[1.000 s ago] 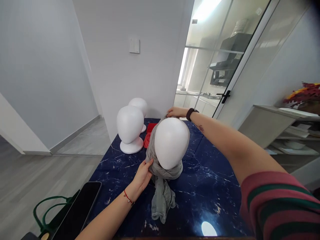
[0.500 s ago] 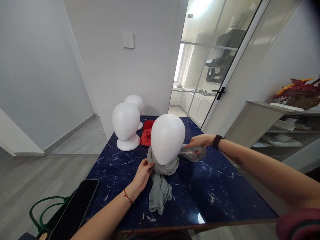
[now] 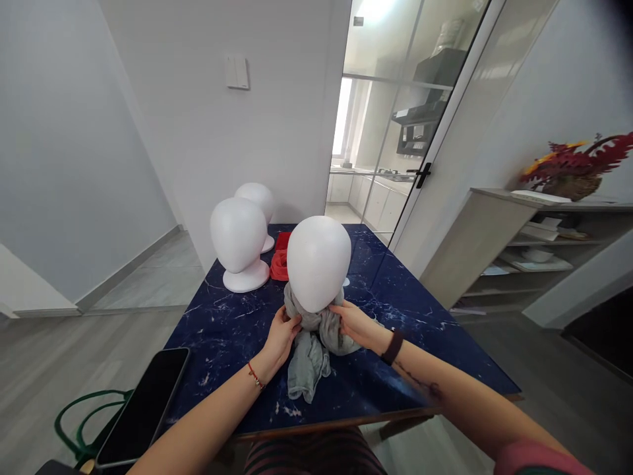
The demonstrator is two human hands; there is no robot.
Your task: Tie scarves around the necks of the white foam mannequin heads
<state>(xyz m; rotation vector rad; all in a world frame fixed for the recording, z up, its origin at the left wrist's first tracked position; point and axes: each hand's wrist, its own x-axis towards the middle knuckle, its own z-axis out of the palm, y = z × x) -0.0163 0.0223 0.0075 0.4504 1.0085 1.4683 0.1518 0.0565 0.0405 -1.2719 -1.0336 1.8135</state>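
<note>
Head view: our fingers (image 3: 293, 322) are closed on the grey scarf (image 3: 307, 363), left hand (image 3: 281, 332) on one side, right hand (image 3: 355, 323) on the other. Our right hand just came round from the back, so both ends now meet under the white head (image 3: 318, 260) on the blue surface (image 3: 420, 330).

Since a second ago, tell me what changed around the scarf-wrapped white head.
The right hand swung from behind the white foam mannequin head, round its side, to the front, carrying an end of the thin grey fabric scarf. The left hand kept gripping the scarf at the neck. The head and the crumpled red cloth stayed put.
</note>
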